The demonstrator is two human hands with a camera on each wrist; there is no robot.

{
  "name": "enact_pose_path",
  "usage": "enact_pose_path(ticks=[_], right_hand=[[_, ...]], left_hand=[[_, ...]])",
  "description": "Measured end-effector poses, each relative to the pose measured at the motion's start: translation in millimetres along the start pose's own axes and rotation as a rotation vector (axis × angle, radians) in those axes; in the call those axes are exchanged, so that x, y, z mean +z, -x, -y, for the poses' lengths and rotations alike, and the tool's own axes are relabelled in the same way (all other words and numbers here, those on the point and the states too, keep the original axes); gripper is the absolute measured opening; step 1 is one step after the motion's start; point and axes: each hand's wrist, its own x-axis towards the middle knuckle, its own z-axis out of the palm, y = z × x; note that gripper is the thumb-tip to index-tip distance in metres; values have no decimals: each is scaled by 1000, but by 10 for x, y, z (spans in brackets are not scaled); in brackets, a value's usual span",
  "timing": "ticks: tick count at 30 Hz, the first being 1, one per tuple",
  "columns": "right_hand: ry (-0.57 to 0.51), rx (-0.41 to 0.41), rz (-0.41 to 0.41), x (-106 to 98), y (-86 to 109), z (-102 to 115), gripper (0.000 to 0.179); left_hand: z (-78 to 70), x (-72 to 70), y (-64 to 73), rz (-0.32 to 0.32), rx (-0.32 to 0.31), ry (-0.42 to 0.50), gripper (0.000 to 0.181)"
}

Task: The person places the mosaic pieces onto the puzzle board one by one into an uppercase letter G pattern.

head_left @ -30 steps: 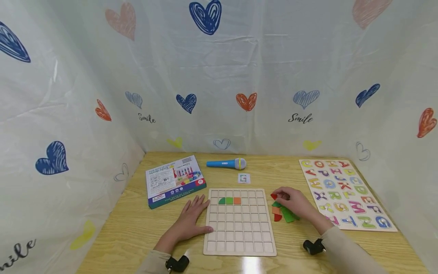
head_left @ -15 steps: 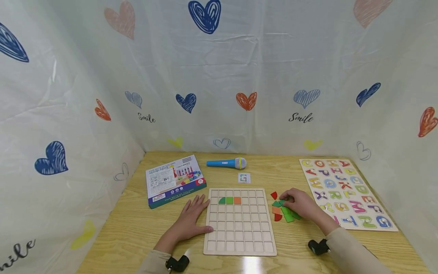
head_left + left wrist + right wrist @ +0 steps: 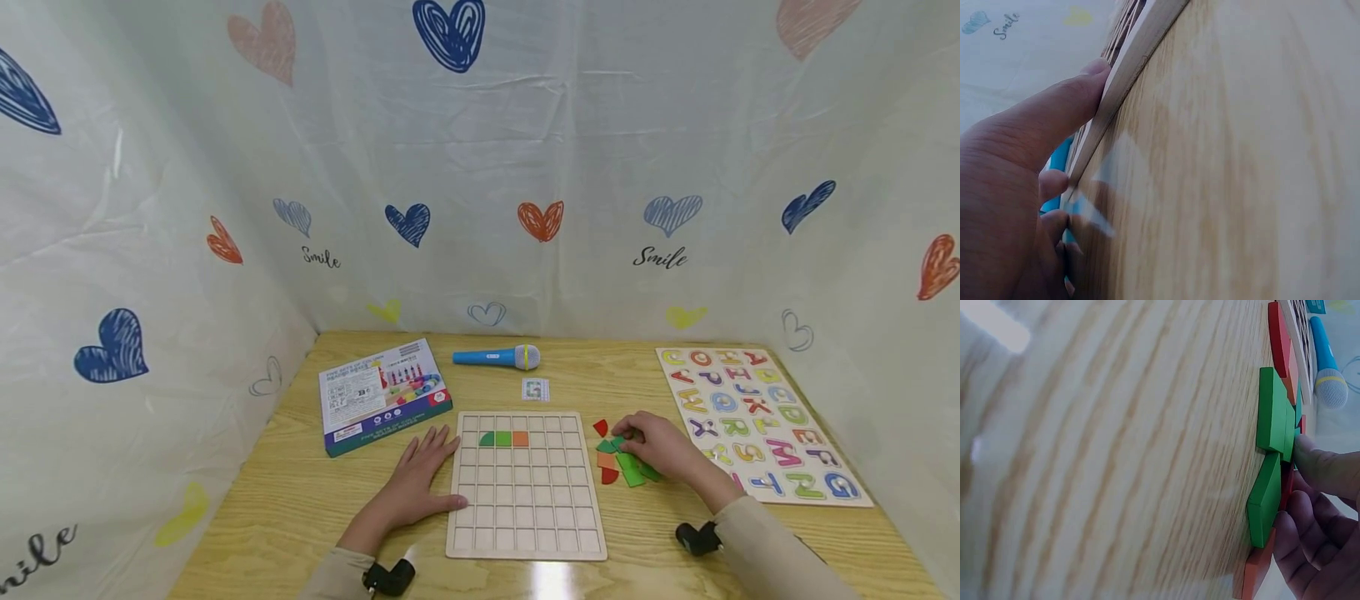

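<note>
Right hand [image 3: 658, 446] is off the red wedge [image 3: 601, 427] now, bent over green pieces [image 3: 630, 469] right of grid board [image 3: 523, 517]; it covers some, so can't tell if it's gripping one. Board's three tiles [image 3: 503, 439] unchanged, nothing added. Left hand [image 3: 414, 487] spread, thumb on board's left edge.
</note>
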Motion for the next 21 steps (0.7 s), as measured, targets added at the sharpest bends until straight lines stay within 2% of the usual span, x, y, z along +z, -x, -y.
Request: enact_pose_path(ticks=[21], right_hand=[[-65, 34, 10, -15, 24, 4, 8]], left_hand=[[7, 5, 5, -6, 1, -2, 97]])
